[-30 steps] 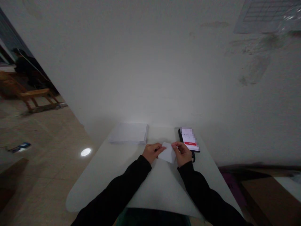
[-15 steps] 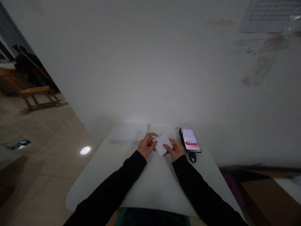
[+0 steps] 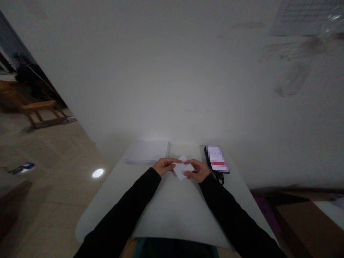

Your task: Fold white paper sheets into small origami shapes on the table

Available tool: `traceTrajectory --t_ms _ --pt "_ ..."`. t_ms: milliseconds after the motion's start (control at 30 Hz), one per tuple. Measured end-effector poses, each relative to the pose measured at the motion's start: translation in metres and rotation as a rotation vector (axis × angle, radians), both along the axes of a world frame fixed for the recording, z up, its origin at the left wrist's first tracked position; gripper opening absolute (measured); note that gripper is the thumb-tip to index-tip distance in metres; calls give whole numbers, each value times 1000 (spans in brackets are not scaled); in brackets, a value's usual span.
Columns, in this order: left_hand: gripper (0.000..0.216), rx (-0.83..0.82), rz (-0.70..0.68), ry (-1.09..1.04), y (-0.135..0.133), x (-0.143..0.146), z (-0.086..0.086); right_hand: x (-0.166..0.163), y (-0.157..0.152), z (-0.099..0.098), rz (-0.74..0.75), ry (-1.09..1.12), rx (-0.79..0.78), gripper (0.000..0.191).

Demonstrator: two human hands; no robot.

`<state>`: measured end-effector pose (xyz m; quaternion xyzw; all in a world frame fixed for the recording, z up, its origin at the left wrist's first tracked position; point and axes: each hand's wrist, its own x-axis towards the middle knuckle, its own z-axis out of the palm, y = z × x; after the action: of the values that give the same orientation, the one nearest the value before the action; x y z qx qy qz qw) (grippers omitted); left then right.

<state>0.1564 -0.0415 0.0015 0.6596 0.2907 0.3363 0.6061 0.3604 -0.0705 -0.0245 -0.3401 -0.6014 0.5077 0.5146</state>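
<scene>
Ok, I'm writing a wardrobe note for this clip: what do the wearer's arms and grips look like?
Both arms are in long, plain black sleeves, left and right, reaching the wrists, with no marking or cable visible. The left grip and right grip are bare hands without gloves. No watch shows; it's too dim to tell about rings.

L hand (image 3: 164, 166) & R hand (image 3: 199, 171) hold sm. folded paper (image 3: 180, 172) btwn them, one corner twd wearer, over white counter (image 3: 174, 215). Paper stack (image 3: 147, 151) at back L; lit phone (image 3: 217, 157) w/ blk loop (image 3: 220, 178) near R hand. Wooden chair (image 3: 40, 106) & person (image 3: 28, 77) in dk clothes far L, past wall (image 3: 161, 71).
</scene>
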Motion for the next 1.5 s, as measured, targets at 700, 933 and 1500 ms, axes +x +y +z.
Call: traceTrajectory --t_ms 700,933,1500 --pt "54 24 -14 -51 -8 1 14 15 1 11 -11 37 140 49" --pt "44 26 24 -48 -5 5 8 17 0 13 -203 -134 199 19" --pt "21 169 505 -12 -25 31 3 -2 -7 14 -528 -1 50 22"
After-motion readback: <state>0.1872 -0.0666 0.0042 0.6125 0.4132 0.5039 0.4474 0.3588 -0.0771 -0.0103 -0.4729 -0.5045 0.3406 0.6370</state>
